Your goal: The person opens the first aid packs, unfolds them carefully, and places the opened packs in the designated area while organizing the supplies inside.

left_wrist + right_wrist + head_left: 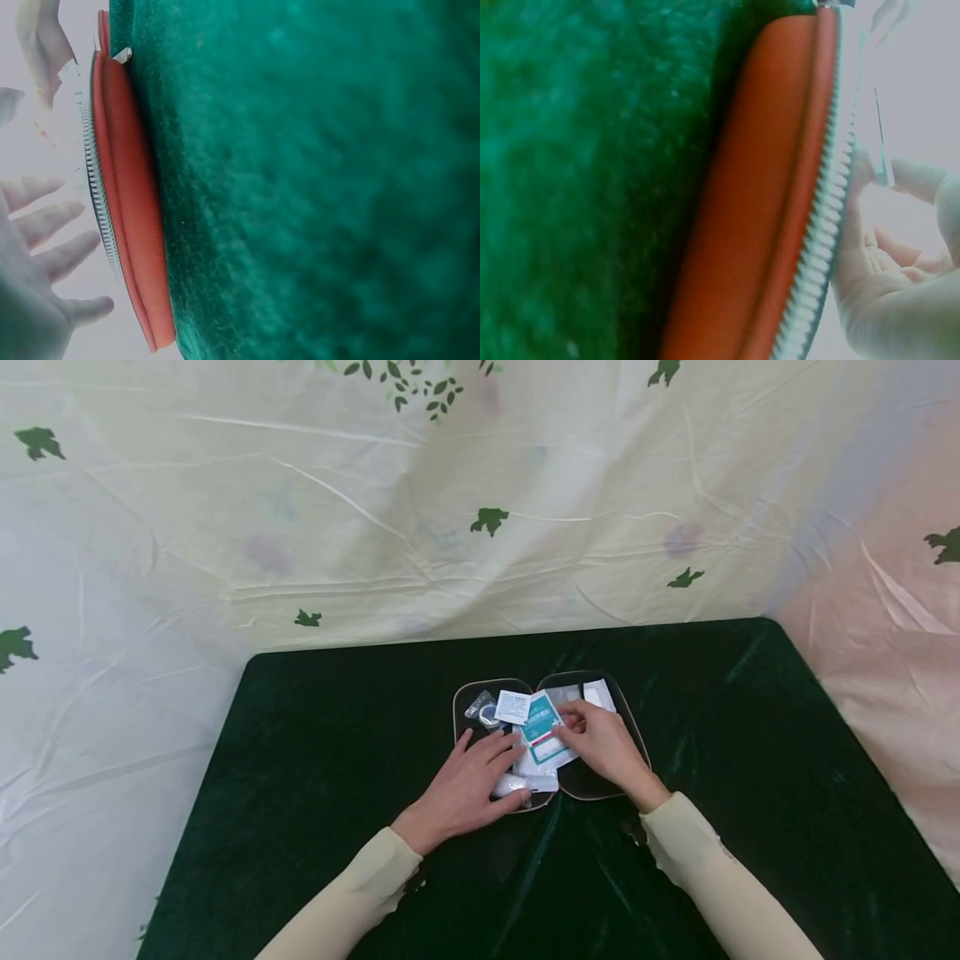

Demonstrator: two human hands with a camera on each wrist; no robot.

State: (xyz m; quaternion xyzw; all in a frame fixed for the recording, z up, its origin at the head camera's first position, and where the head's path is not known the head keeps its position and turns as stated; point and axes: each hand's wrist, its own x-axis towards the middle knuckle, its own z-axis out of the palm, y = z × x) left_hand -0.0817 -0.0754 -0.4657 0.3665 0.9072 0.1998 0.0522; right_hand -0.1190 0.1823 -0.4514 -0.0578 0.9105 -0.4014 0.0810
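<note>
A zippered case (592,787) lies unfolded on the table, its orange-red outer side (742,202) showing in the right wrist view. My right hand (603,745) pinches the edge of a teal-and-white packet (542,717) between thumb and fingers, above the middle of the case. My left hand (468,783) is spread with straight fingers over the near part of the left half, fingertips close to the packets. Under it show a clear-wrapped white roll (512,785) and white packets. A small white sachet (513,707) and a round white item in clear wrap (489,717) lie farther back.
In the right half of the case are a white packet (598,694) and a translucent grey one (562,694). Dark green velvety cloth (337,718) covers the table. Behind it hangs a pale curtain (375,552) with green leaf prints.
</note>
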